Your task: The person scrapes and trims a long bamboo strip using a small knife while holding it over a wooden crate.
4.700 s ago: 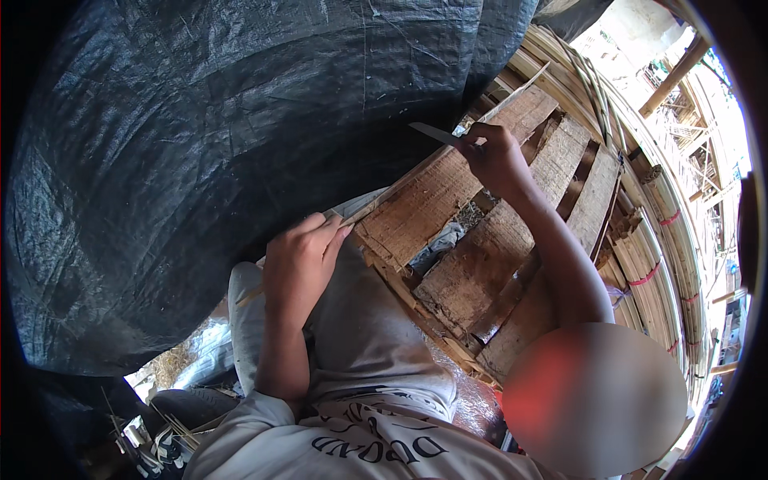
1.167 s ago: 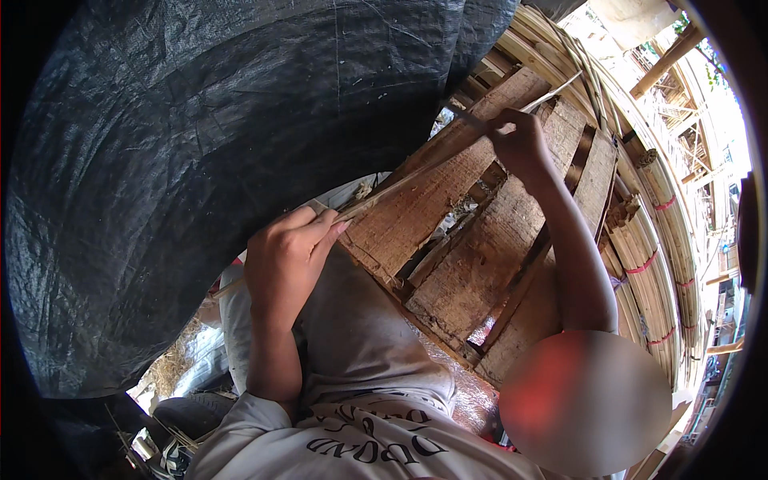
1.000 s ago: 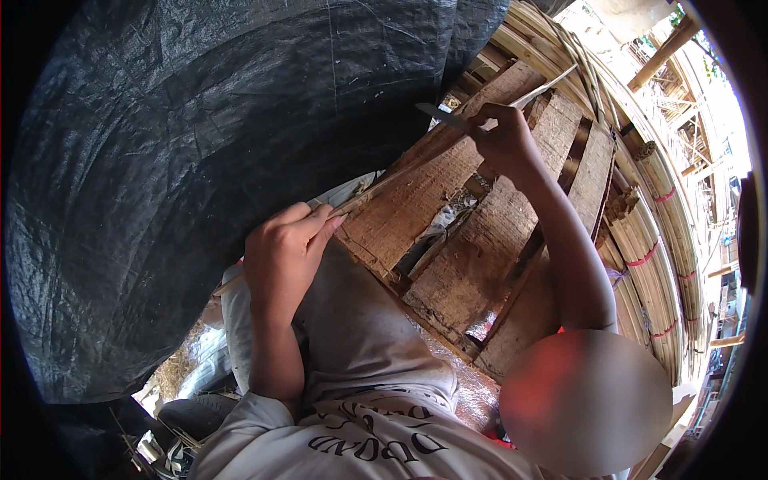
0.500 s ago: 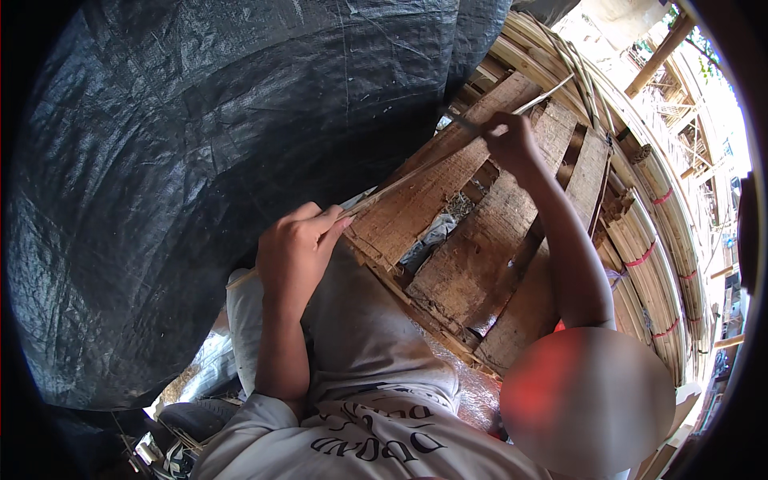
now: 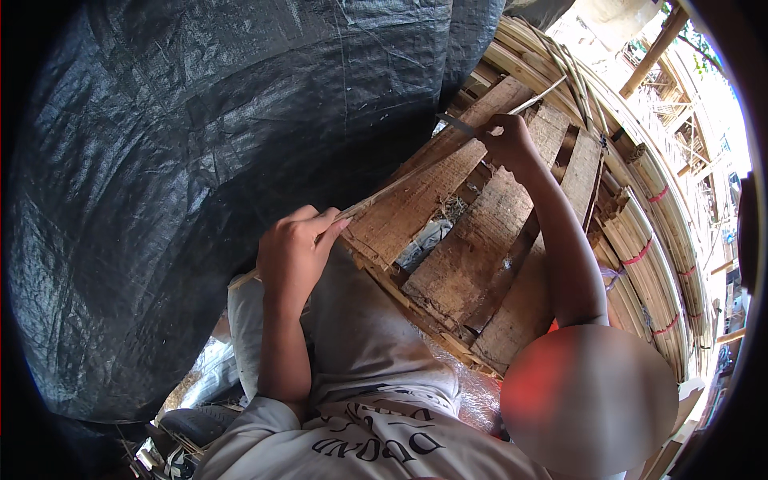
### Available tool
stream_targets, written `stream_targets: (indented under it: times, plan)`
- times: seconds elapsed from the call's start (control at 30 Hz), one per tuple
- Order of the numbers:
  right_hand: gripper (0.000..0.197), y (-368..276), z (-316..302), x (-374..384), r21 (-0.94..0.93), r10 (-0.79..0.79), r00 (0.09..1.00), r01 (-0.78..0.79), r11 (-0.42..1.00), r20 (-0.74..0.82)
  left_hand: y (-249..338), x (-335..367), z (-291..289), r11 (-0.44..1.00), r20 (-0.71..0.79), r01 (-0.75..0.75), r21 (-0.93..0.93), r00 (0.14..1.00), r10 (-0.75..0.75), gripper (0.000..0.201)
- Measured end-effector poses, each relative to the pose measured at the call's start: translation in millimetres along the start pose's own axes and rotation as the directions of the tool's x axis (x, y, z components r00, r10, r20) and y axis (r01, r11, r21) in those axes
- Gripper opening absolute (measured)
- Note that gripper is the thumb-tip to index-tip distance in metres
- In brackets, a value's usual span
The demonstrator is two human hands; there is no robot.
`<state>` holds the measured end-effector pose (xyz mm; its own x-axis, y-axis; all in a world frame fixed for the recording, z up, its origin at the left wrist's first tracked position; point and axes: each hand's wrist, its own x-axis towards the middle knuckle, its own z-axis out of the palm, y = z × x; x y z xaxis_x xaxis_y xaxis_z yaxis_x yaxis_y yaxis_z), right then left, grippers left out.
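Note:
A long thin bamboo strip (image 5: 400,182) slants across the scene, from beside my left knee up to the far right. Its near part is pinched between the thumb and fingers of my left hand (image 5: 298,238), closed above my thigh. My right hand (image 5: 509,142) is closed on a knife, whose handle is hidden in the fist. The dark knife blade (image 5: 454,123) points to the far left and lies across the strip or right beside it; I cannot tell if it touches. The strip's pale far end (image 5: 550,90) sticks out beyond my right hand.
Beneath my right arm is a rough slatted wooden platform (image 5: 472,256) with gaps between its boards. A big black tarpaulin (image 5: 240,128) bulges on the left. Bundles of split bamboo (image 5: 632,240) with red ties line the right. A blurred round shape (image 5: 590,400) covers the lower right.
My right hand with the knife has shifted slightly left, and the blade, blurred before, is now sharp. My left hand keeps its pinch on the strip, almost unmoved.

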<state>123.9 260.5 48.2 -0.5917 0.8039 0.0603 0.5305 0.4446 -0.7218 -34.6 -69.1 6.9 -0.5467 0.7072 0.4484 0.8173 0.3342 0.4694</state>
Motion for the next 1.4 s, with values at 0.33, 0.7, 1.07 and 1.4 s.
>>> stream_targets:
  times: [0.33, 0.7, 1.07, 1.4]
  plan:
    - [0.011, -1.9, 7.7, -5.9, -0.036, -0.060, 0.996, 0.057, 0.998, -0.069, -2.0, 1.6, 1.5, 1.000, 0.007, 0.001, -0.008, 1.000, -0.001, 0.020]
    - [0.007, -7.1, 42.8, -21.6, -0.071, -0.349, 0.924, 0.342, 0.937, -0.156, -3.6, 1.1, 2.1, 1.000, -0.014, -0.004, -0.010, 1.000, 0.004, 0.020]
    - [0.013, -1.9, 34.4, -16.3, -0.133, -0.321, 0.938, 0.304, 0.943, -0.128, 0.0, 0.1, 1.8, 1.000, 0.015, 0.026, 0.016, 1.000, -0.027, 0.020]
    - [0.012, -7.4, 14.2, -8.8, 0.050, -0.023, 0.999, 0.021, 0.999, 0.047, -4.4, 1.4, 2.5, 0.999, 0.014, 0.032, 0.008, 0.999, -0.032, 0.021]
